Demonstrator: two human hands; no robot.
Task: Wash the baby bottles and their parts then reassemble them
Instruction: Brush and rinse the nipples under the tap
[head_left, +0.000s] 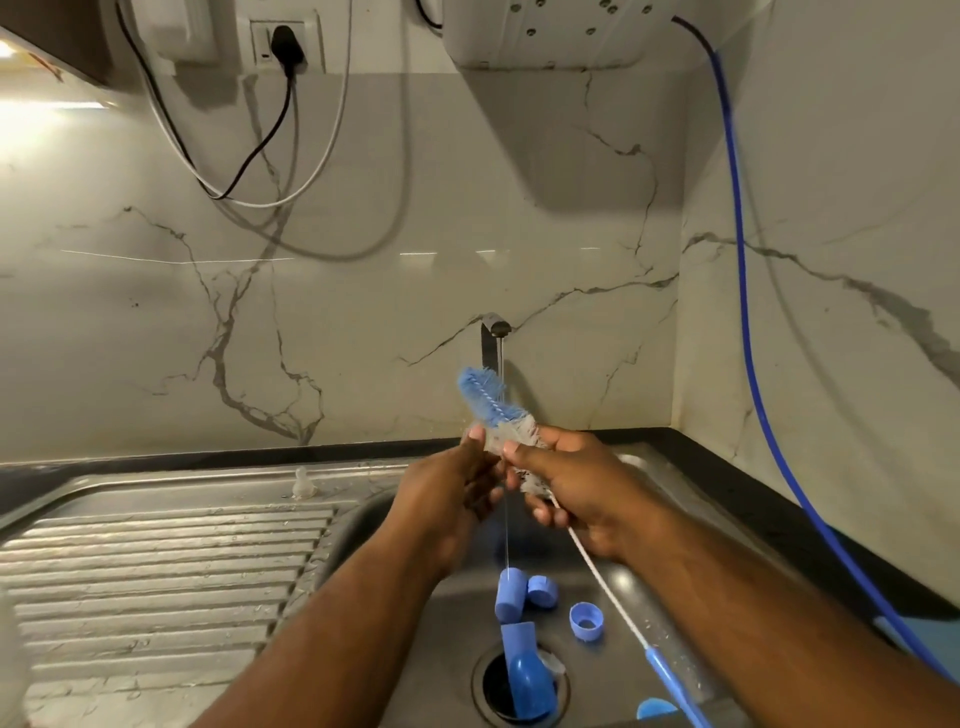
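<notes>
Both hands are mid-frame, close together on the bottle brush (487, 399), right under the thin stream from the tap (494, 330). The right hand (574, 493) is wrapped round the white bristles and wire stem, and the left hand (454, 480) pinches the bristles from the other side. Blue caps (508, 593) and a ring (587, 621) lie in the sink (447, 649) lower down. A clear teat (302, 483) sits on the drainboard (156, 571) at left.

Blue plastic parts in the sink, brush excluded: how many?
5: two caps side by side under the stream, a ring right of them, a cover over the drain, a rounded part at the bottom edge. More may be hidden.
</notes>
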